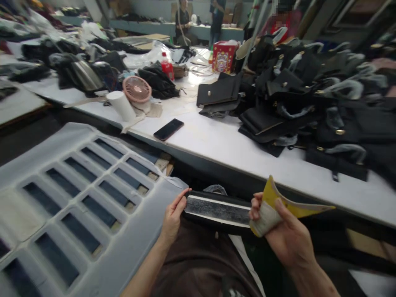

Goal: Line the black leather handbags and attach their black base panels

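A long black piece with a grey fuzzy middle and two white edge strips lies across my lap. My left hand pinches its left end between thumb and fingers. At its right end, my right hand grips a folded yellow cloth or sheet with a pale underside, close against the black piece. Whether the right fingers also touch the black piece cannot be made out. To the left is a white moulded tray with dark rectangular slots.
On the white table are a phone, a pink fan, a white roll, a red bottle and a red box. Black bags are heaped at the right. People stand at the back.
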A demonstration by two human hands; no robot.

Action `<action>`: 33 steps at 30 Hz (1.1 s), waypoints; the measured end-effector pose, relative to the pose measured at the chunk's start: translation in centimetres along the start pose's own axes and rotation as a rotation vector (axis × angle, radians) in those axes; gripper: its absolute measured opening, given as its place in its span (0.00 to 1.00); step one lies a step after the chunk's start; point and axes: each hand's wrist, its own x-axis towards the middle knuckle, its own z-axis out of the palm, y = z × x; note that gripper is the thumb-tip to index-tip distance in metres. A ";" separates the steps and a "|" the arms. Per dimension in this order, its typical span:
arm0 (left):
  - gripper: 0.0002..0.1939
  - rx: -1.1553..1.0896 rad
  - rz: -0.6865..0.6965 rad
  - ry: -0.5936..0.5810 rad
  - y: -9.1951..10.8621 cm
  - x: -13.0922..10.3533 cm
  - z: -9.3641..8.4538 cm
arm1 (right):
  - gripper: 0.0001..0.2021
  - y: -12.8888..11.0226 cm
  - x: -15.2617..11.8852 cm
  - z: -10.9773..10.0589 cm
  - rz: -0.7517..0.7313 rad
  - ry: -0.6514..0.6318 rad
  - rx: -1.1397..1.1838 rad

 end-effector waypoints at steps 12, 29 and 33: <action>0.26 0.112 -0.221 -0.043 0.4 2.8 -0.2 | 0.17 0.0 4.7 -7.2 -0.217 0.273 -0.231; 0.24 0.012 -0.179 -0.023 0.7 2.1 1.2 | 0.20 6.1 4.8 -7.4 -0.276 0.261 -0.645; 0.25 -0.177 -0.170 -0.099 0.8 0.9 0.5 | 0.21 4.1 4.7 -8.1 -0.270 0.264 -0.687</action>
